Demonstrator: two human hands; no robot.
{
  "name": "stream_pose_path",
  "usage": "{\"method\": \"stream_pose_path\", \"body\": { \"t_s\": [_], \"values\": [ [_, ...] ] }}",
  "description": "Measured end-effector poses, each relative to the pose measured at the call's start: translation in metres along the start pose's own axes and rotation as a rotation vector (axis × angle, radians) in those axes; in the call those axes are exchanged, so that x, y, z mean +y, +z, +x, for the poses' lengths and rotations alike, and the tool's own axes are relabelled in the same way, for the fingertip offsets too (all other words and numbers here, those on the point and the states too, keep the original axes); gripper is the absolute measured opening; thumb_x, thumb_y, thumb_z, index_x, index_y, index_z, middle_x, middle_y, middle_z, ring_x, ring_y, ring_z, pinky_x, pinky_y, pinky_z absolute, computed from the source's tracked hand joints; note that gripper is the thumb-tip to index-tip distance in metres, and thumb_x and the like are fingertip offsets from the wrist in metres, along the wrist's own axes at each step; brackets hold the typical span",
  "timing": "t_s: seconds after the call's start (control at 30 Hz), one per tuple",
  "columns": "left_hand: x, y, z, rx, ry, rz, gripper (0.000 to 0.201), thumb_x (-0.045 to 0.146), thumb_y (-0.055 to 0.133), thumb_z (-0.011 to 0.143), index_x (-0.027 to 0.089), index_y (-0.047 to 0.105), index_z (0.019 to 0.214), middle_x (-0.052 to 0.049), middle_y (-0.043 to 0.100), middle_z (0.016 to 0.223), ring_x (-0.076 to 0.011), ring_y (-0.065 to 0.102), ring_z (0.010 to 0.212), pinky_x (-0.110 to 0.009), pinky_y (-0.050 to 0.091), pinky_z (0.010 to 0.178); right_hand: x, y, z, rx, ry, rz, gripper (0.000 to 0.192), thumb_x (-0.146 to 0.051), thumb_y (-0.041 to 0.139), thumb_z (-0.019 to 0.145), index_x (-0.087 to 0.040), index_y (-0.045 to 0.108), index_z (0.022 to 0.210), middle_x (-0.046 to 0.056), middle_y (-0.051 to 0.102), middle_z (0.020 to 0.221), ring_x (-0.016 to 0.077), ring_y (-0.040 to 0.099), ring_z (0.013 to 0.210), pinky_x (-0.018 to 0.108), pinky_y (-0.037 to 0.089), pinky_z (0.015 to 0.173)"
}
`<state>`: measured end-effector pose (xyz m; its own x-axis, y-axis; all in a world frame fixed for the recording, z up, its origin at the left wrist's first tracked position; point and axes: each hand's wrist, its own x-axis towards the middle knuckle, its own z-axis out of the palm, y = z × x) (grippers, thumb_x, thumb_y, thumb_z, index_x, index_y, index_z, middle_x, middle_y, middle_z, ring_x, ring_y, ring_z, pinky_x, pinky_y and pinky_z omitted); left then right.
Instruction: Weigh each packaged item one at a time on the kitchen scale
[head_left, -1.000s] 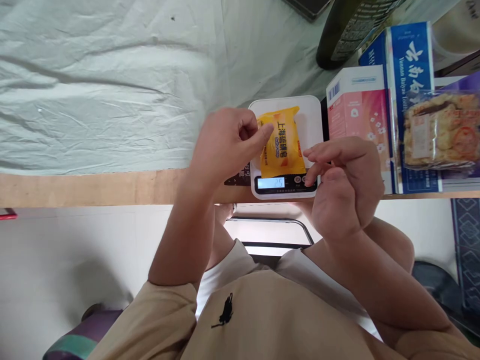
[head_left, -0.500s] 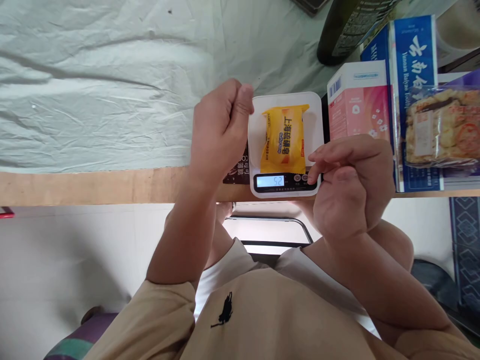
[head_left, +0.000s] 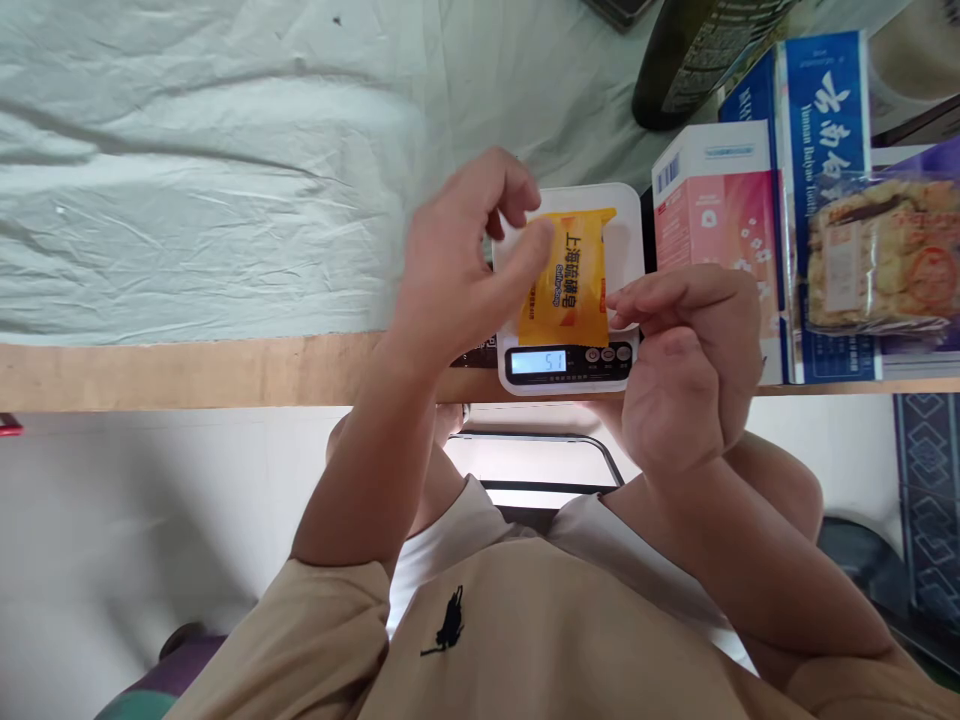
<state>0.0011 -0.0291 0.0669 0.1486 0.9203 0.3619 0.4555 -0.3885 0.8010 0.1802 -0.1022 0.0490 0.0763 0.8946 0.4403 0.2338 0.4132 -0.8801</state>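
Note:
A yellow wrapped bar of soap (head_left: 570,290) lies on the white kitchen scale (head_left: 624,215), whose lit display (head_left: 538,362) seems to read 51. My left hand (head_left: 472,255) is over the soap's left side, thumb and bent fingers apart, the thumb in front of part of the wrapper. Nothing is gripped in it. At the soap's lower right edge are the fingertips of my right hand (head_left: 686,360). Its fingers are half bent, with the thumb apart from them and nothing held. Whether either hand touches the wrapper I cannot tell.
Right of the scale stand a pink and white box (head_left: 712,215), a blue toothpaste box (head_left: 825,130) and a clear bag of food (head_left: 877,255). Behind them is a dark bottle (head_left: 690,60). A dark packet (head_left: 480,355) lies partly beneath the scale. The wooden table edge (head_left: 187,378) runs in front.
My left hand has moved right over the soap and opened from a closed shape. My right fingers have moved off the scale's buttons to the soap's edge. The reading went from about 52 to 51.

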Motion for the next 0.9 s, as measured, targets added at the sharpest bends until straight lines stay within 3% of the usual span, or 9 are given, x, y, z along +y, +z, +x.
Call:
{"method": "stream_pose_path", "body": {
  "t_s": [0.1,0.2,0.3,0.43,0.7,0.8,0.9],
  "values": [
    [-0.005,-0.003,0.001,-0.113,0.113,0.133,0.025,0.033,0.067,0.085,0.03,0.064,0.109,-0.007,0.073,0.125,-0.0285,0.066,0.122,-0.049,0.054,0.109,0.0,-0.001,0.0,-0.005,0.014,0.006,0.021,-0.046,0.05,0.104,-0.029,0.061,0.107,0.003,0.061,0.096,0.02,0.062,0.087,0.039,0.051,0.079],
    [-0.011,-0.005,-0.001,-0.269,0.141,0.18,0.049,0.047,0.074,0.087,0.036,0.061,0.133,-0.007,0.058,0.155,-0.0326,0.051,0.151,-0.054,0.042,0.129,0.0,-0.002,0.0,-0.017,0.004,0.028,0.02,-0.043,0.05,0.105,-0.028,0.062,0.107,0.003,0.062,0.098,0.0187,0.061,0.088,0.039,0.05,0.082],
    [-0.016,-0.003,-0.006,-0.406,0.124,0.22,0.076,0.058,0.079,0.085,0.039,0.05,0.153,-0.004,0.043,0.17,-0.0352,0.03,0.166,-0.057,0.03,0.138,0.0,-0.003,0.001,-0.03,-0.007,0.038,0.019,-0.041,0.05,0.105,-0.027,0.062,0.107,0.003,0.062,0.097,0.0189,0.06,0.088,0.04,0.05,0.083],
    [-0.02,0.003,-0.011,-0.474,0.105,0.257,0.091,0.063,0.086,0.079,0.042,0.046,0.158,-0.004,0.047,0.168,-0.0401,0.03,0.165,-0.062,0.029,0.137,-0.002,-0.003,0.001,-0.018,0.002,0.001,0.022,-0.045,0.047,0.106,-0.029,0.062,0.103,0.004,0.062,0.096,0.0204,0.061,0.088,0.04,0.052,0.083],
    [-0.015,0.003,-0.007,-0.456,0.119,0.186,0.078,0.047,0.089,0.079,0.039,0.056,0.149,-0.009,0.061,0.149,-0.0336,0.058,0.141,-0.049,0.048,0.121,-0.001,-0.002,0.001,0.011,-0.017,-0.024,0.021,-0.044,0.048,0.105,-0.03,0.063,0.101,0.004,0.062,0.092,0.0219,0.062,0.085,0.042,0.053,0.08],
    [-0.009,-0.008,-0.004,-0.452,0.105,0.187,0.078,0.048,0.09,0.078,0.034,0.057,0.148,-0.01,0.065,0.143,-0.0341,0.061,0.136,-0.049,0.051,0.118,0.0,-0.002,0.001,0.007,-0.031,-0.022,0.021,-0.044,0.049,0.105,-0.029,0.064,0.101,0.004,0.063,0.093,0.0216,0.062,0.084,0.041,0.051,0.078],
    [-0.007,-0.039,-0.003,-0.433,0.037,0.209,0.091,0.053,0.093,0.074,0.028,0.053,0.152,-0.012,0.061,0.15,-0.0383,0.056,0.142,-0.055,0.05,0.119,0.0,-0.002,-0.001,-0.006,-0.045,-0.002,0.02,-0.042,0.05,0.104,-0.029,0.065,0.102,0.004,0.063,0.093,0.0212,0.062,0.085,0.04,0.049,0.076]
  ]
}}
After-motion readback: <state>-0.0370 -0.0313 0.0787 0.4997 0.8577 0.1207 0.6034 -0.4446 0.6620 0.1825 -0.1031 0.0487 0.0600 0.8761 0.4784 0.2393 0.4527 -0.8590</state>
